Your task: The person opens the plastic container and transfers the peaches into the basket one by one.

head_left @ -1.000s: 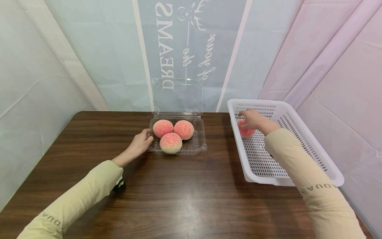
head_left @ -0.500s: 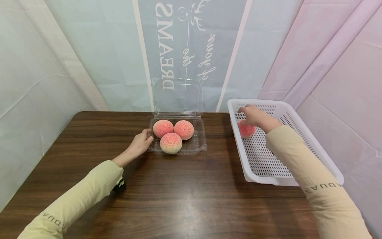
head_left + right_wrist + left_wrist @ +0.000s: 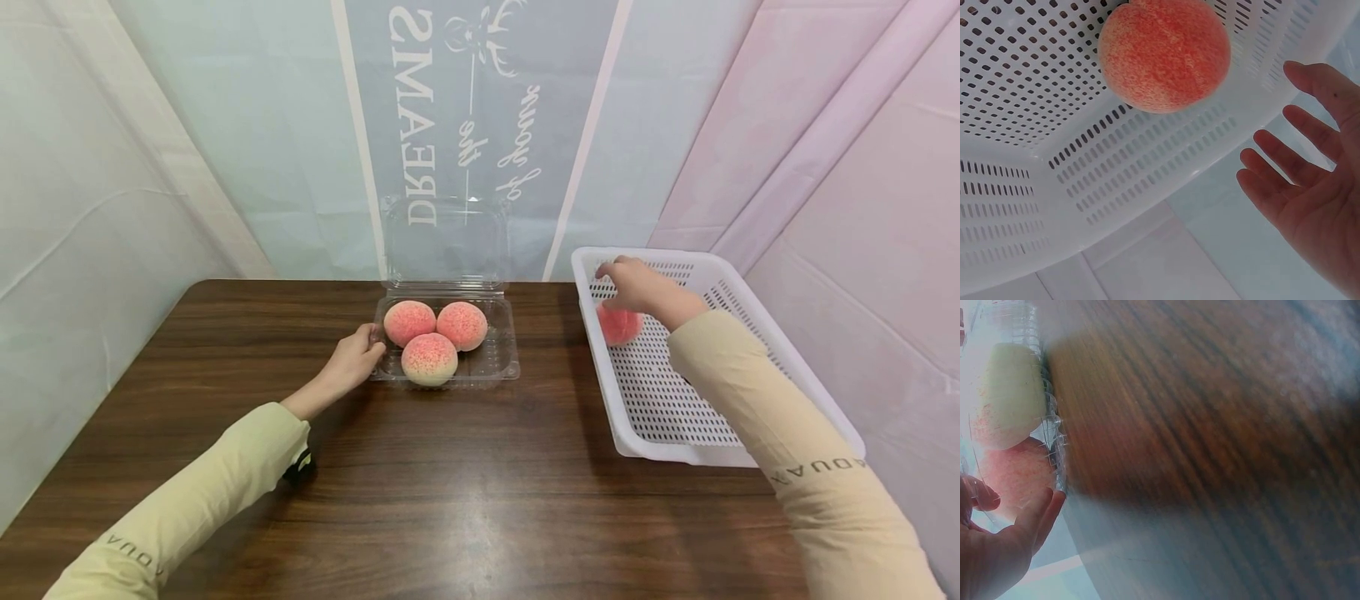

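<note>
A clear plastic clamshell box stands with its lid raised against the backdrop. Three pink and cream peaches sit together in its base. My left hand pinches the box's left edge, beside one peach in the left wrist view. To the right, another peach lies inside the white basket, at its left wall. Over it hovers my right hand, fingers spread and loosely bent. The right wrist view shows a gap between this hand and the peach.
The brown wooden table carries both containers, with the basket near its right edge. Behind the table hangs a printed cloth backdrop. Pale cloth walls close in the sides.
My right hand has come off the peach in the basket and risen slightly, its fingers now spread above it. The left hand and the box have stayed put.
</note>
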`<act>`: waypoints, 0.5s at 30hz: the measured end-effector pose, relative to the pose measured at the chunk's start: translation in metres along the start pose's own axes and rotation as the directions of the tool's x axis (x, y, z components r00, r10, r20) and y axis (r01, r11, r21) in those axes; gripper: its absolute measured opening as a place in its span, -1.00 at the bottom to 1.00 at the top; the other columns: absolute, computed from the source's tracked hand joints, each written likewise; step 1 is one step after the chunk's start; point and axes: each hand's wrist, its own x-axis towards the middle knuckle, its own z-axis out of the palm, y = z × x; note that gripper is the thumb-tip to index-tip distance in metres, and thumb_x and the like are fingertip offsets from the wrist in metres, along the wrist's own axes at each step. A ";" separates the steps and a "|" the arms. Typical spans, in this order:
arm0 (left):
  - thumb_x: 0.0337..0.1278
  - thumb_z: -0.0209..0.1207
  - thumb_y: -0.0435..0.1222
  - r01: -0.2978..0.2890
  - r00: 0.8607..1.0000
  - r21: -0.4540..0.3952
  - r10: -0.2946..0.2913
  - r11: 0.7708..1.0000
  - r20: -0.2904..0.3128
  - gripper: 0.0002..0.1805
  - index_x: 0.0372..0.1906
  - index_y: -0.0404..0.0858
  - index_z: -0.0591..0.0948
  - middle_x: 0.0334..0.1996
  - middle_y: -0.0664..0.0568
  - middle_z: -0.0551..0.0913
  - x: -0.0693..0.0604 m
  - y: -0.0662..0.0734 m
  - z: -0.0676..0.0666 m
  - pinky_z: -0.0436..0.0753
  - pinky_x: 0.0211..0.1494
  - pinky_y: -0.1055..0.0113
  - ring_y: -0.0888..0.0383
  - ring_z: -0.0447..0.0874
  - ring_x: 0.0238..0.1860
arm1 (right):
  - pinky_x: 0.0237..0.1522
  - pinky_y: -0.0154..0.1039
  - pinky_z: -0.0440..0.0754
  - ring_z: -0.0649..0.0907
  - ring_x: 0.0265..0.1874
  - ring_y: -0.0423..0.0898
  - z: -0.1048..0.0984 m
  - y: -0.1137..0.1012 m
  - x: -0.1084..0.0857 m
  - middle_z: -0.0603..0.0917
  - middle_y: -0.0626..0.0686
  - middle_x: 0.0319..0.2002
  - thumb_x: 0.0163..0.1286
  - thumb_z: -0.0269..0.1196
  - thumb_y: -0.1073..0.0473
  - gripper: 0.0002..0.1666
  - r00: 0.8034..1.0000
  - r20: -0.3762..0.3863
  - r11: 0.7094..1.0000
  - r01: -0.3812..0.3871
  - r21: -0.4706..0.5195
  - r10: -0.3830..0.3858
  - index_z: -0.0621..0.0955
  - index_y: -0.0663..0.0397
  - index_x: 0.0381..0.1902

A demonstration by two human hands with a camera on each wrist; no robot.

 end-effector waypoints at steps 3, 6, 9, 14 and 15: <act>0.14 -0.17 -0.36 -0.002 1.000 0.002 0.002 1.000 0.002 -0.51 0.14 -0.59 0.26 -0.11 -0.35 0.50 0.001 0.000 0.000 0.46 -0.10 0.11 -0.06 0.45 -0.15 | 0.06 0.14 0.32 0.42 -0.03 0.29 -0.003 -0.003 0.000 0.45 0.40 -0.07 0.04 0.29 0.31 -0.41 1.000 0.000 1.000 0.006 -0.008 -0.006 0.43 0.39 0.06; 0.15 -0.17 -0.36 0.001 1.000 0.000 -0.001 1.000 0.007 -0.51 0.14 -0.59 0.26 -0.12 -0.34 0.50 0.001 0.000 -0.001 0.46 -0.12 0.12 -0.05 0.45 -0.17 | 0.05 0.13 0.34 0.44 -0.04 0.27 -0.005 -0.006 -0.001 0.45 0.39 -0.07 0.04 0.29 0.30 -0.41 1.000 -0.002 1.000 0.015 -0.025 -0.015 0.43 0.38 0.07; 0.16 -0.17 -0.36 0.004 1.000 -0.003 -0.004 1.000 0.010 -0.52 0.14 -0.59 0.25 -0.12 -0.33 0.50 0.000 0.000 -0.001 0.46 -0.13 0.13 -0.05 0.45 -0.17 | 0.04 0.12 0.35 0.44 -0.05 0.27 -0.006 -0.009 -0.001 0.46 0.38 -0.07 0.03 0.29 0.31 -0.41 1.000 -0.005 0.999 0.020 -0.040 -0.021 0.44 0.37 0.06; 0.14 -0.17 -0.36 0.001 1.000 -0.004 -0.001 1.000 0.005 -0.52 0.13 -0.59 0.26 -0.11 -0.35 0.50 0.000 0.000 -0.001 0.46 -0.10 0.12 -0.06 0.45 -0.15 | 0.02 0.09 0.38 0.45 -0.05 0.26 -0.009 -0.017 0.000 0.47 0.36 -0.09 0.04 0.27 0.31 -0.43 0.999 -0.001 0.995 0.038 -0.088 -0.038 0.45 0.36 0.05; 0.14 -0.17 -0.35 0.001 1.000 -0.004 -0.001 1.000 0.004 -0.51 0.13 -0.59 0.26 -0.11 -0.35 0.50 0.000 0.001 -0.001 0.46 -0.10 0.11 -0.06 0.45 -0.15 | 0.02 0.09 0.38 0.45 -0.05 0.26 -0.009 -0.019 0.000 0.47 0.36 -0.09 0.05 0.27 0.31 -0.44 0.999 0.001 0.995 0.040 -0.094 -0.040 0.45 0.35 0.06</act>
